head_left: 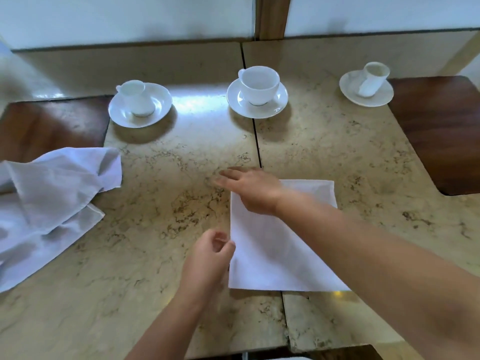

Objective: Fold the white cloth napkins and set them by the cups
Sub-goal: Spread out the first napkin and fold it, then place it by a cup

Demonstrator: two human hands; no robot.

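Marble bench (155, 268) carries a soft, limp folded napkin (275, 255); right hand (249, 189) spread flat over its far corner, left hand (207, 255) loosely curled beside its edge, seemingly empty.

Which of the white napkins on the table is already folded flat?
The folded napkin under the right hand, a neat flat rectangle. The other napkins lie crumpled in a pile at the table's left edge.

A plain white folded cloth napkin (281, 245) lies on a beige marble-patterned tabletop (168, 203) veined in brown. Left of it lies a crumpled white unfolded cloth (52, 198), and beyond it three white china cups on white saucers (257, 98). Dark reddish-brown wooden panels (441, 131) flank the tabletop.
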